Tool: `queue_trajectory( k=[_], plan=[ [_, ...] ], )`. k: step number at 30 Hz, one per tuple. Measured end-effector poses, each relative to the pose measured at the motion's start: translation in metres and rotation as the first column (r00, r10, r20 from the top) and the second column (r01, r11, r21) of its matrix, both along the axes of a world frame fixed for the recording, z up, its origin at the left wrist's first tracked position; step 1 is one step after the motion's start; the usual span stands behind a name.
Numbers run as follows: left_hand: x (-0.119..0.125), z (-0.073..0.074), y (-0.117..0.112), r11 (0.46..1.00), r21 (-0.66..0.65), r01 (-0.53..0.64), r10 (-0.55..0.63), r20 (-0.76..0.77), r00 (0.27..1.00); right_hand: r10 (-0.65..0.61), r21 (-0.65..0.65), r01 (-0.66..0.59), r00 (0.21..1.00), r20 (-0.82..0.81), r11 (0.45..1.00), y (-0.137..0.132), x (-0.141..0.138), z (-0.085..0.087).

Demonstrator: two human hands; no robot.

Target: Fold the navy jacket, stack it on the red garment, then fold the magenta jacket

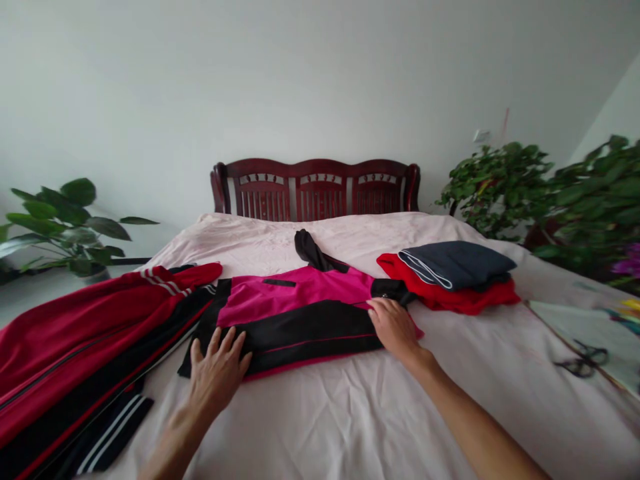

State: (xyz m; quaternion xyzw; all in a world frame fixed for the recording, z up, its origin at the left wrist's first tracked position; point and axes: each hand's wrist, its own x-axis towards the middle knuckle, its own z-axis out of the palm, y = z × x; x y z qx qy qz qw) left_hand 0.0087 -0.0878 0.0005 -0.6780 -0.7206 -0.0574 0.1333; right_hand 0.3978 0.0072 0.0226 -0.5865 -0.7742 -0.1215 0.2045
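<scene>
A magenta and black jacket point(310, 320) lies partly folded on the bed in front of me, its dark sleeve stretching toward the headboard. My left hand point(220, 363) rests on the black fabric at its left end, fingers spread and palm down. Near the collar at the other end, my right hand point(394, 327) lies on the cloth with its fingers stretched out over it. Neither hand grips anything that I can see.
Red and black striped clothes point(100, 347) are spread on the left. Folded red clothing point(465, 297) with a dark grey garment point(457, 263) on top sits right. Eyeglasses point(583, 359) lie farther right. A wooden headboard point(320, 190) and potted plants point(75, 227) stand beyond the bed.
</scene>
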Motion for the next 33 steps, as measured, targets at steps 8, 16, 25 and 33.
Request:
queue_trajectory(
  k=[8,16,25,33],
  plan=[
    [-0.003,-0.013,-0.002,0.975,0.021,0.221,-0.222,0.059,0.973,0.418,-0.056,-0.415,0.891,0.176,0.908,-0.008,-0.050,-0.047],
    [-0.070,-0.023,-0.015,0.900,0.043,0.434,-0.436,0.037,0.899,0.194,0.003,-0.198,0.966,0.169,0.980,0.020,0.060,-0.052],
    [-0.102,-0.025,-0.016,0.905,0.080,0.419,-0.413,-0.076,0.907,0.385,-0.046,-0.383,0.908,0.168,0.923,-0.031,0.089,-0.030],
    [-0.086,-0.002,0.003,0.936,0.034,0.351,-0.351,-0.009,0.936,0.248,-0.019,-0.255,0.914,0.322,0.967,-0.001,0.058,-0.014]
  ],
)
